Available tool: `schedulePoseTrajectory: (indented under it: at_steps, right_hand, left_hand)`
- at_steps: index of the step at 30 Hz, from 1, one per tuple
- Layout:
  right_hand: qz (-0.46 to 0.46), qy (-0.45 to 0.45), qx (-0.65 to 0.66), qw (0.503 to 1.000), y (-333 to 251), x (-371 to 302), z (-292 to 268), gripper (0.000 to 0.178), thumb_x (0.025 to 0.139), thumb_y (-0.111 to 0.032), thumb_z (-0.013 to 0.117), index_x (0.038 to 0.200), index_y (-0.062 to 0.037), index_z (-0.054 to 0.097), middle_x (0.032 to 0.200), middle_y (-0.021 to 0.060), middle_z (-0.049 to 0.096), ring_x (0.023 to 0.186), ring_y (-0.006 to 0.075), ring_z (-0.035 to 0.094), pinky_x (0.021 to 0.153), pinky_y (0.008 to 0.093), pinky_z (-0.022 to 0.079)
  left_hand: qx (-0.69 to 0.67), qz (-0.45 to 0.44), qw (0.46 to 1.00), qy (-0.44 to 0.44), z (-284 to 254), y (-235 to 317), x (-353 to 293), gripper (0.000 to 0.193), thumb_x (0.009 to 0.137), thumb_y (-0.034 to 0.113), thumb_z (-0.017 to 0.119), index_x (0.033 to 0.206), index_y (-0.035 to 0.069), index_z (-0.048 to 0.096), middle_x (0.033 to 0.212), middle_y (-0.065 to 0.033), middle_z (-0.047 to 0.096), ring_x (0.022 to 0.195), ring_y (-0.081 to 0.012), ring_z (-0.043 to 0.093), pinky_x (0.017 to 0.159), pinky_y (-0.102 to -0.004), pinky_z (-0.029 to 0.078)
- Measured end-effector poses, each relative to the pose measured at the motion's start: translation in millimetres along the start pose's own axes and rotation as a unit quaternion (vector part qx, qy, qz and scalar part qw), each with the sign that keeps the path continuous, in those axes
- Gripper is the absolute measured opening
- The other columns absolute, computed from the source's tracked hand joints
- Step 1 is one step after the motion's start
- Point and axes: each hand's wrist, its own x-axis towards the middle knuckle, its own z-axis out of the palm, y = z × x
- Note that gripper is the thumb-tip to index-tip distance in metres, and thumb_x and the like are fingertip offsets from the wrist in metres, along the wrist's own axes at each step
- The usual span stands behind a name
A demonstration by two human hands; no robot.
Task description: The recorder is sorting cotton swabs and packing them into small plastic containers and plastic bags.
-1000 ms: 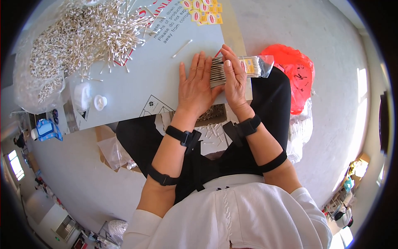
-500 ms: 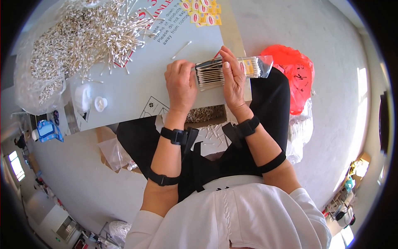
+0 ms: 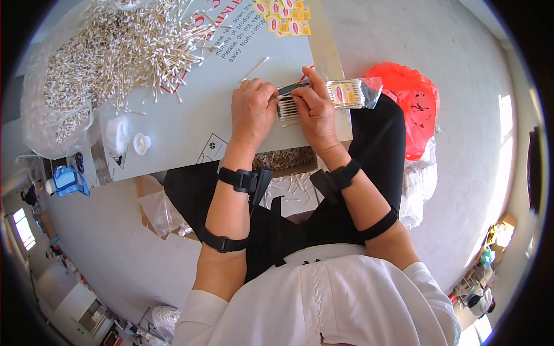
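Observation:
A bundle of cotton swabs (image 3: 287,112) lies near the table's right edge, partly inside a clear plastic bag (image 3: 373,87) with a yellow label (image 3: 344,92). My left hand (image 3: 253,112) is curled at the bundle's left end, its fingertips pressed together on the swabs. Over the middle, my right hand (image 3: 315,112) pinches at the swabs with thumb and forefinger, its other fingers bent. A dark strip runs along the bundle's far side between my hands. Exactly which swabs each hand grips is hidden by the fingers.
A large heap of loose swabs (image 3: 133,52) spills from a clear bag at the left. One loose swab (image 3: 255,68) lies beyond my hands. Yellow labels (image 3: 288,17) are at the far edge. White plastic tubs (image 3: 142,143) stand left; an open box (image 3: 285,160) sits below the table edge.
My right hand has gone from fingers nearly straight beside the bundle to a bent pinch over it. My left hand has shifted slightly right.

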Motion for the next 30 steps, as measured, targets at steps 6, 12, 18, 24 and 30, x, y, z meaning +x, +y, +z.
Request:
schedulePoseTrajectory:
  at_steps: [6, 12, 18, 24, 30]
  right_hand:
    - [-0.019, 0.008, -0.029, 0.999, 0.4, -0.6, 2.5, 0.007, 0.081, 0.007, 0.064, 0.087, 0.0021, 0.064, 0.136, 0.016, 0.054, 0.115, 0.032, 0.058, 0.096, 0.0348, 0.047]
    - [-0.026, 0.007, -0.036, 0.999, -0.8, -0.5, 1.4, 0.006, 0.081, 0.007, 0.064, 0.085, 0.0025, 0.063, 0.136, 0.0172, 0.055, 0.116, 0.0338, 0.059, 0.096, 0.0361, 0.048]
    - [-0.028, 0.004, -0.03, 0.999, -1.0, -0.7, 0.9, 0.007, 0.08, 0.008, 0.063, 0.084, 0.0029, 0.063, 0.137, 0.0174, 0.054, 0.115, 0.0336, 0.059, 0.095, 0.0359, 0.048]
    - [-0.03, -0.008, -0.037, 0.999, 0.6, -0.9, -0.8, 0.013, 0.076, 0.012, 0.058, 0.084, 0.0028, 0.062, 0.136, 0.0172, 0.055, 0.115, 0.0345, 0.059, 0.095, 0.036, 0.048]
    - [-0.031, -0.012, -0.038, 0.999, 0.1, -1.5, -0.1, 0.014, 0.076, 0.013, 0.058, 0.084, 0.0023, 0.062, 0.137, 0.0168, 0.054, 0.114, 0.0348, 0.059, 0.094, 0.0362, 0.049]
  left_hand:
    - [0.006, -0.005, 1.0, 0.005, 1.2, -0.9, -0.9, 0.014, 0.072, 0.003, 0.073, 0.078, 0.011, 0.064, 0.079, -0.0006, 0.059, 0.084, -0.0243, 0.058, 0.074, -0.0389, 0.043]
    - [0.007, -0.003, 1.0, 0.012, 1.7, -1.5, -0.3, 0.013, 0.073, 0.003, 0.072, 0.079, 0.011, 0.064, 0.078, -0.0005, 0.059, 0.083, -0.0243, 0.058, 0.074, -0.039, 0.043]
    - [0.005, 0.002, 1.0, 0.01, 1.8, -3.1, 0.4, 0.013, 0.074, 0.001, 0.071, 0.078, 0.011, 0.064, 0.077, -0.0009, 0.059, 0.082, -0.0248, 0.058, 0.074, -0.0394, 0.043]
    - [0.0, 0.007, 1.0, 0.012, 1.8, -3.4, 0.7, 0.013, 0.074, -0.001, 0.068, 0.077, 0.011, 0.064, 0.077, -0.0013, 0.059, 0.082, -0.0251, 0.058, 0.074, -0.0394, 0.043]
    - [-0.01, 0.006, 1.0, 0.012, -0.4, -2.5, -0.4, 0.013, 0.072, -0.002, 0.066, 0.078, 0.01, 0.063, 0.076, -0.0015, 0.059, 0.082, -0.0256, 0.058, 0.074, -0.0401, 0.042]
